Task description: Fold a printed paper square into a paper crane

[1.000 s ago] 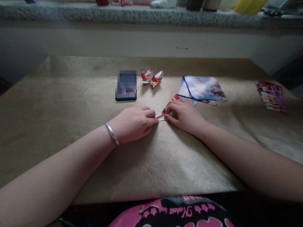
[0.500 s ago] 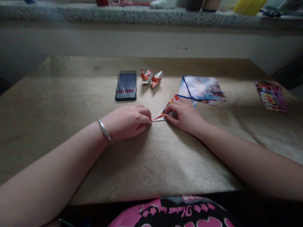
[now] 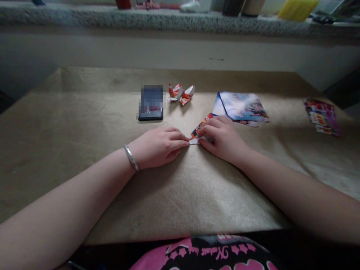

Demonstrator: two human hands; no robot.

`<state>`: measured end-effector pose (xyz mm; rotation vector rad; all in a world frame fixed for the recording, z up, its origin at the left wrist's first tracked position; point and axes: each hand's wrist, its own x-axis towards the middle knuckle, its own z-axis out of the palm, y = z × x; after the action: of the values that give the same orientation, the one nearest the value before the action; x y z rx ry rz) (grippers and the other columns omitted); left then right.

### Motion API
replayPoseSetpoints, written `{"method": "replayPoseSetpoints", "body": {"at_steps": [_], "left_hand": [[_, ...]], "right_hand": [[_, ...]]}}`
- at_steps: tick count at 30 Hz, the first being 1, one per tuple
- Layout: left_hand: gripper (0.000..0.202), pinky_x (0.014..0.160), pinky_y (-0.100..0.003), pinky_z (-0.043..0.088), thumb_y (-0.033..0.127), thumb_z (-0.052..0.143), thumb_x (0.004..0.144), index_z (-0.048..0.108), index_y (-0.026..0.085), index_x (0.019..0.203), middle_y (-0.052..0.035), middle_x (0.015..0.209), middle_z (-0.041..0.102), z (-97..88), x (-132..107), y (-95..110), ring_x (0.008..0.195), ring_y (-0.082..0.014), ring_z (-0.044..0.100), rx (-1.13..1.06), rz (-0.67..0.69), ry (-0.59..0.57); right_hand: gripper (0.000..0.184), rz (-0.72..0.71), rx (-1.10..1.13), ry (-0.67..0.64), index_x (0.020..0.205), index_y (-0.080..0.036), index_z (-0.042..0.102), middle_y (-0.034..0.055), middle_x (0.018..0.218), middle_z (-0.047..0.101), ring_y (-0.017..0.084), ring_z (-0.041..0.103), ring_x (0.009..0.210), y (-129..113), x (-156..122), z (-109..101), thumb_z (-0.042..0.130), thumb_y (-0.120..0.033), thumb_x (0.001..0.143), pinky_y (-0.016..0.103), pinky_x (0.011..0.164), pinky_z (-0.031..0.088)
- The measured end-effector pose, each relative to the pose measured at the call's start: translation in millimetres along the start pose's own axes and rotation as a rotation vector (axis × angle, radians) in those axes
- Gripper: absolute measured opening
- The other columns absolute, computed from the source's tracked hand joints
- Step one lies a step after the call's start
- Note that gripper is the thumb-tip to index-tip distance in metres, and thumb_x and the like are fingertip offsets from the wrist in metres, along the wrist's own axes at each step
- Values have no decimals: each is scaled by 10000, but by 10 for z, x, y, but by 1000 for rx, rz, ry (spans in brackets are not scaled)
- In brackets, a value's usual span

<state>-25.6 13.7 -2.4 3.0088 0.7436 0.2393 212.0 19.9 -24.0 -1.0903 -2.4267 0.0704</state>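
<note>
Although the surface (image 3: pixel 84 131) shows ripples toward its right side, the stretch under the work looks flat and poses little apparent risk. The left hand (image 3: pixel 157 148) lies palm down, its fingers drawn together with the tips on the paper's left end; whether the thumb closes beneath cannot be told. The right hand (image 3: pixel 222 137) is curled, thumb and forefinger pinching the same paper, the other fingers partly hidden. Just beyond it lie overlapping printed sheets (image 3: pixel 244 107); a sideways slip of the knuckles could disturb them, as contact or clearance cannot be confirmed. A dark phone (image 3: pixel 152 103) lies beyond the left hand, near enough to be nudged by a careless reach. Purple printed papers (image 3: pixel 323 116) rest well apart at the right and appear unaffected. The red-and-white folded paper pieces (image 3: pixel 185 99) stand beside the phone; being light, they could tip if brushed. The folded paper (image 3: pixel 197 131) is on the surface between both hands. Principal concern: uneven pressure from the two sides could skew a crease. Secondary concern: opposed pulling could tear its narrow left end, the smallest and probably weakest part.
</note>
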Motion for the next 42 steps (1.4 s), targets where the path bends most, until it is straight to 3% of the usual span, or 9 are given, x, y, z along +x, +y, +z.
{"method": "replayPoseSetpoints", "body": {"at_steps": [3, 7, 12, 21, 24, 28, 42], "left_hand": [[282, 931, -322, 500, 168, 479, 871, 653, 159, 1093, -92, 1122, 656, -32, 7, 17, 1063, -190, 592, 0, 7, -1], [252, 943, -316, 493, 174, 449, 893, 681, 157, 991, -96, 1032, 674, -56, 11, 25, 1085, -191, 586, 9, 49, 27], [297, 891, -311, 517, 177, 453, 889, 637, 172, 1122, -99, 1103, 642, -41, 1, 28, 1018, -187, 611, 34, 14, -4], [281, 898, -310, 514, 123, 458, 859, 676, 163, 1034, -80, 1116, 655, -60, 28, 61, 992, -180, 617, 3, -9, -27], [292, 932, -321, 507, 106, 462, 850, 662, 158, 1055, -79, 1161, 644, -48, 25, 56, 1046, -186, 607, -24, -11, -29], [275, 912, -331, 523, 113, 449, 856, 655, 141, 1035, -103, 1156, 640, -33, 24, 63, 1051, -196, 615, -31, -33, -35], [301, 889, -287, 512, 130, 461, 854, 657, 186, 1076, -62, 1144, 657, -60, 17, 42, 1018, -172, 623, -15, -7, -27]], "right_hand": [[133, -146, -31, -4, 823, -262, 689, 17, 1025, 689, 232, 515, 1048, 13, -39, -58, 582, -332, 862, 436, 999, 306], [172, -226, -51, -10, 914, -278, 701, -22, 1109, 692, 222, 485, 1162, 13, -38, -61, 534, -314, 898, 436, 1068, 281], [224, -244, -49, -40, 1054, -277, 691, -22, 1154, 688, 222, 499, 1194, 4, -35, -46, 529, -279, 900, 446, 1079, 314], [227, -277, -34, -34, 950, -215, 738, 81, 1105, 684, 219, 576, 1033, 27, -34, -45, 522, -264, 898, 385, 911, 459], [247, -248, -87, -84, 966, -230, 733, 74, 968, 700, 212, 579, 910, 17, -44, -66, 502, -295, 911, 361, 804, 461], [296, -214, -161, -122, 951, -237, 726, 61, 933, 695, 196, 576, 852, -15, -69, -97, 445, -325, 940, 321, 707, 428], [287, -320, -141, -162, 1106, -273, 665, 40, 1066, 677, 192, 552, 888, -52, -65, -52, 448, -224, 923, 314, 729, 409]]}}
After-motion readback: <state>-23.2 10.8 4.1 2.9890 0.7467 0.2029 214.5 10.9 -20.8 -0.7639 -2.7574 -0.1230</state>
